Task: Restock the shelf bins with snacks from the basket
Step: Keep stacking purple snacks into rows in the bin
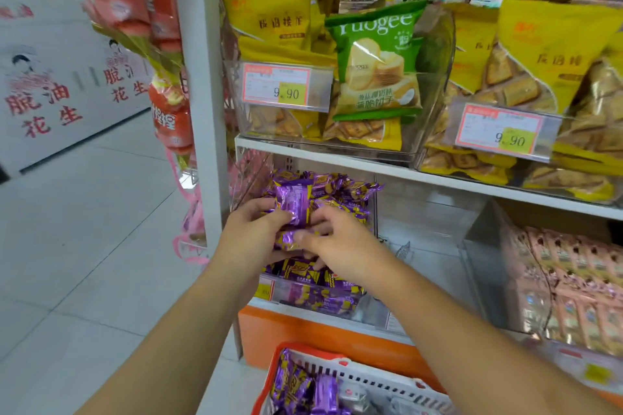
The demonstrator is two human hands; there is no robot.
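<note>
A clear shelf bin (344, 305) on the lower shelf is heaped with purple-wrapped snacks (337, 190). Over the bin, my left hand (249, 239) grips several purple packets (294, 200) from the left. My right hand (340, 246) comes in from the right, its curled fingers pinching the same bunch at a lower packet. A red-and-white basket (364, 376) sits at the bottom of the view, with more purple snacks (303, 387) inside.
The shelf above carries clear bins of yellow biscuit bags (279, 20) and one green bag (377, 57). A see-through bin (424, 229) stands right of the purple one, then a bin of pink packets (573, 286). A white upright post (199, 77) and hanging red snack bags (168, 104) border the left.
</note>
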